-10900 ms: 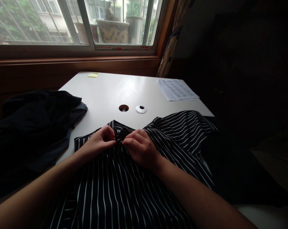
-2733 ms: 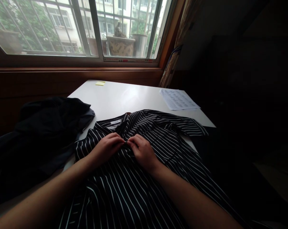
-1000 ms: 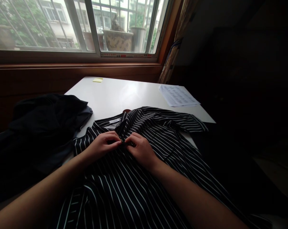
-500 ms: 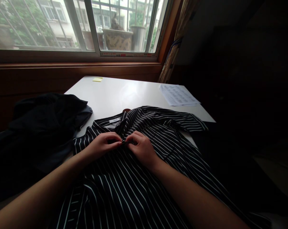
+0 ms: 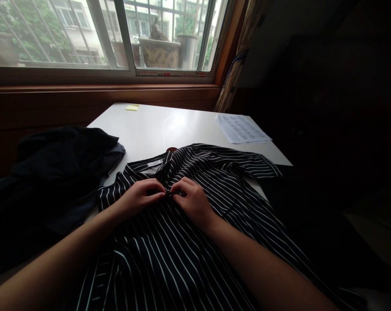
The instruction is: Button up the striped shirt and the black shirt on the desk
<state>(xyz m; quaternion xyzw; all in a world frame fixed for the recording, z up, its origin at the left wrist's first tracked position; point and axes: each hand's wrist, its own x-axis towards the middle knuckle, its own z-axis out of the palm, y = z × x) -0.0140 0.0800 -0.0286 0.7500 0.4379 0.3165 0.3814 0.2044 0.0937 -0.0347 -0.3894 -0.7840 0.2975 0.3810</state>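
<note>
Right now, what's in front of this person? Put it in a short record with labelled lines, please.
Left hand: pinching the striped shirt below its neckline
Right hand: pinching the same striped shirt, close beside
Table: white, under the striped shirt
Dark garment: heaped at the left
Yellow note: near the table's far edge
Printed sheets: on the table's right side
Window: beyond the table

White table (image 5: 150, 125), items borne:
Striped shirt (image 5: 169, 250) spread nearside; dark garment (image 5: 59, 172) heaped left; printed sheets (image 5: 242, 128) right; yellow note (image 5: 132, 107) near far-left corner.
</note>
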